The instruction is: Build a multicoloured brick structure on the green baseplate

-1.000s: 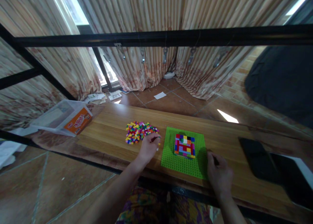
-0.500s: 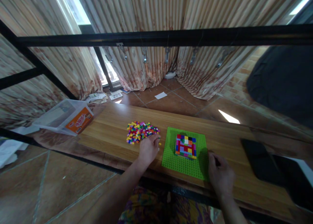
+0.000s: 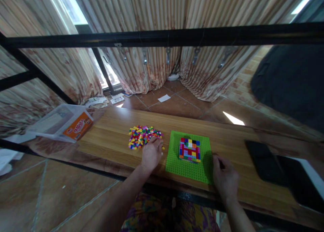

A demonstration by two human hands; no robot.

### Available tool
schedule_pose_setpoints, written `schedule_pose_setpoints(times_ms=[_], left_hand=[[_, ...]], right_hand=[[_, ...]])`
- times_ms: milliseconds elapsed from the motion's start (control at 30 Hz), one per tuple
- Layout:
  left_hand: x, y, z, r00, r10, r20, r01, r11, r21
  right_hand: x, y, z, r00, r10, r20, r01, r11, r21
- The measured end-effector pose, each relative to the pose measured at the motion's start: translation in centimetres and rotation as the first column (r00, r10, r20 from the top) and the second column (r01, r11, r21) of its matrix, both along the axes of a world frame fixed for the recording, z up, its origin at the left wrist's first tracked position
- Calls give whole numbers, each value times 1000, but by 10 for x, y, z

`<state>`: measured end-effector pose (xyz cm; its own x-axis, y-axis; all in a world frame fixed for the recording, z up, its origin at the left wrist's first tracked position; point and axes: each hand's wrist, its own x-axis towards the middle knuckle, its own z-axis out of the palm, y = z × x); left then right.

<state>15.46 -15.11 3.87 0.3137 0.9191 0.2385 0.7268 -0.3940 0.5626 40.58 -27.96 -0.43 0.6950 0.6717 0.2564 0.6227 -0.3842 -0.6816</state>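
Note:
A loose heap of small coloured toy bricks (image 3: pixel 141 136) lies on the wooden table. At its near right edge is my left hand (image 3: pixel 151 153), thumb and fingers pinched together; whatever is between the fingertips is too small to make out. To the right, a green studded baseplate (image 3: pixel 174 168) lies flat. On it stands a square block built of many-coloured bricks (image 3: pixel 189 150), with red, yellow, blue and orange on top. My right hand (image 3: pixel 226 176) rests at the baseplate's right edge with curled fingers, and their inside is hidden in shadow.
A clear plastic box (image 3: pixel 60 122) with an orange label stands at the table's left end. Dark flat objects (image 3: pixel 265 162) lie at the right end. Beyond the table (image 3: pixel 111 124) runs a black metal bar (image 3: pixel 157 38) in front of striped curtains. A few single bricks lie near the heap.
The whole view has shifted slightly, so everything appears a little further left. Both hands keep nearly the same places and shapes, and the brick block looks the same.

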Motion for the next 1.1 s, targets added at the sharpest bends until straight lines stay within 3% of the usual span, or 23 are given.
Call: schedule_pose_setpoints(times_ms=[133,267,400,633,867,1100], left_hand=[[18,-3,6,978,-82,190,83,997,4],[40,-5,13,956,-148,251,161,986,-32],[56,-4,15,959,-214,186,221,975,-17],[65,-4,12,954,-291,-74,293,956,19],[66,-6,10,961,-277,-20,277,956,94],[71,-2,8,968,-251,18,250,966,68]], right_hand=[[-1,0,1,1000,2,-4,-3,1000,-25],[0,1,1,1000,-3,-12,3,1000,-11],[-1,2,2,1000,9,-23,-9,1000,-2],[-3,2,5,999,-4,-51,4,1000,3],[-4,4,8,998,-24,-55,23,1000,-11],[-5,3,7,999,-4,-48,5,1000,28]])
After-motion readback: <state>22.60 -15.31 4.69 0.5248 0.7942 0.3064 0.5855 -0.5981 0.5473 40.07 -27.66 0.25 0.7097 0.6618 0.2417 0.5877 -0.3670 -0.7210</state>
